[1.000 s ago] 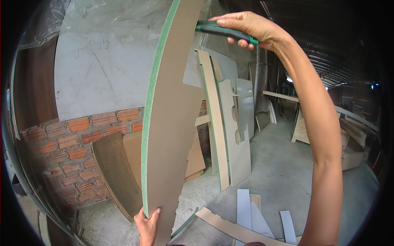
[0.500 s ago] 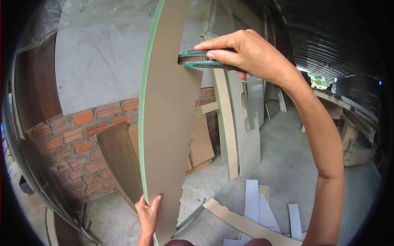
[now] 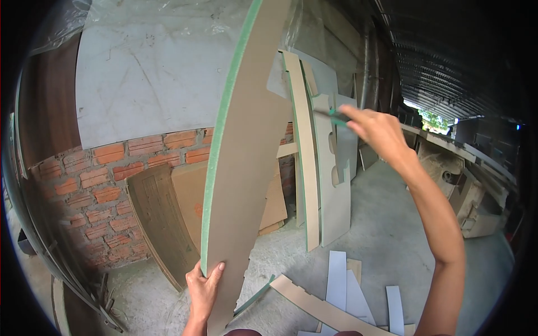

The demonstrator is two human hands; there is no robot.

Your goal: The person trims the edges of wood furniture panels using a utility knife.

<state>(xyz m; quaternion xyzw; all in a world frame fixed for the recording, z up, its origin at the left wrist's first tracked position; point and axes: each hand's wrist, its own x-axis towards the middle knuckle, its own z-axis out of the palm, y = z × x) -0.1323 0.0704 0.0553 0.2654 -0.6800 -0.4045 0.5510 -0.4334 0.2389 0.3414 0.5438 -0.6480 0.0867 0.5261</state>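
Observation:
A tall, narrow brown board [image 3: 246, 140] with a green edge stands upright before me, leaning slightly right at its top. My left hand [image 3: 204, 288] is closed around its left edge low down, with the thumb on the brown face. A stepped notch shows on the board's right side near the top. Apart from the board, to its right, my right hand [image 3: 381, 131] is raised and closed on a green and black utility knife [image 3: 338, 116]. The knife is smeared by motion, and its blade cannot be made out.
A brick wall [image 3: 112, 193] with a large grey sheet [image 3: 140, 84] is behind. Cut panels [image 3: 305, 168] lean beyond the board. Several offcuts [image 3: 336, 280] lie on the concrete floor [image 3: 381, 207]. Stacked pieces [image 3: 476, 190] stand at right, curved strips [image 3: 39, 235] at left.
My right hand has moved right and down with the knife, away from the board's notch. The board's top has shifted right in view; my left hand still holds its lower edge.

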